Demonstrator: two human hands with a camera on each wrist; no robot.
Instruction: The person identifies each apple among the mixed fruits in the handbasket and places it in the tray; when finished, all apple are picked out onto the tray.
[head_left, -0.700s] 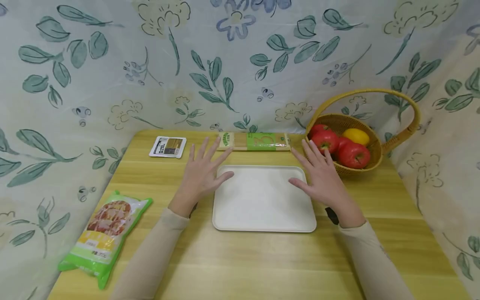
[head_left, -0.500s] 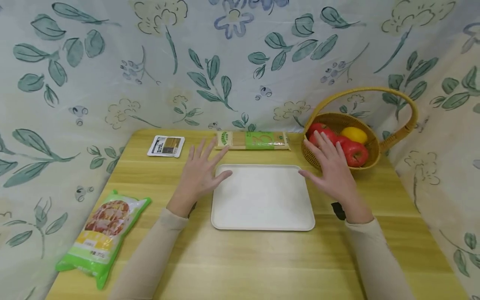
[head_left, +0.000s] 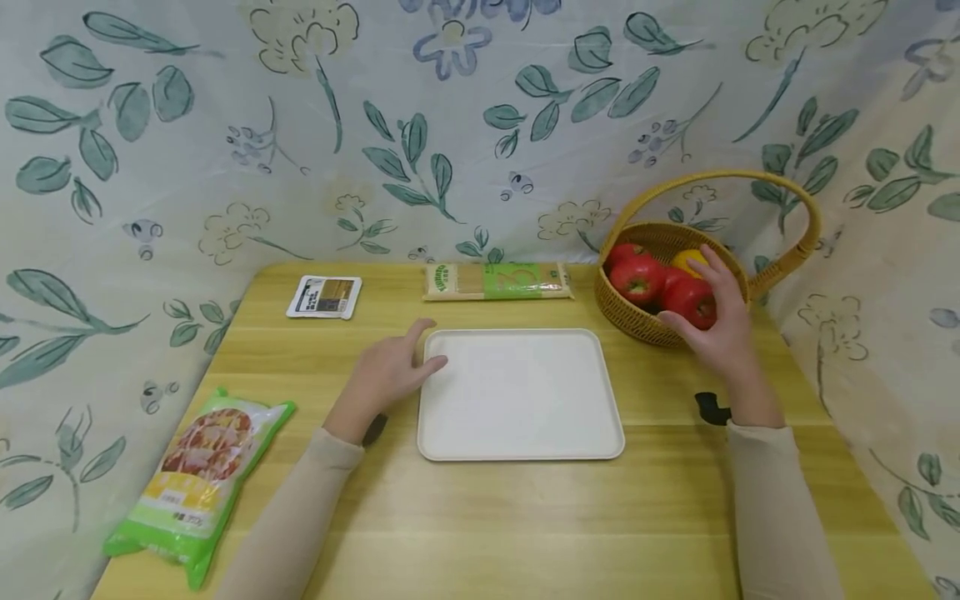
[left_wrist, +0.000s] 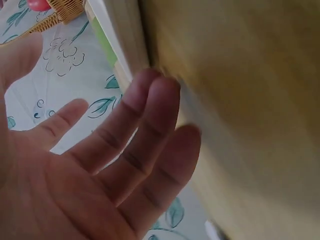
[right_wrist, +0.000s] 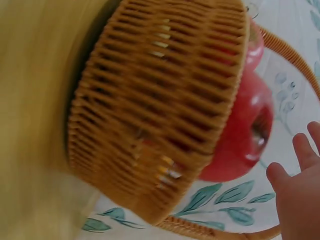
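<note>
My left hand (head_left: 386, 375) is beside the left edge of a white rectangular tray (head_left: 517, 396), thumb over the rim. In the left wrist view its fingers (left_wrist: 160, 115) are loosely bent near the tray's side; whether they touch it I cannot tell. My right hand (head_left: 723, 333) hovers at the front right of a wicker basket (head_left: 626, 315), thumb and fingers spread around a red apple (head_left: 688, 302) without visibly gripping it. In the right wrist view the hand (right_wrist: 302, 195) is apart from the apple (right_wrist: 245, 135). Other red apples (head_left: 637, 277) and a yellow fruit (head_left: 686, 261) lie in the basket.
A noodle packet (head_left: 498, 282) lies behind the tray. A small flat white packet (head_left: 324, 297) is at the back left, and a green-edged food bag (head_left: 198, 483) on the left. The basket's tall handle (head_left: 720, 175) arches above it. Floral cloth (head_left: 465, 125) hangs behind the table.
My right hand has moved right, from beside the tray to the basket's front right. My left hand has drawn back slightly, its spread fingers now bent down by the tray's left edge.
</note>
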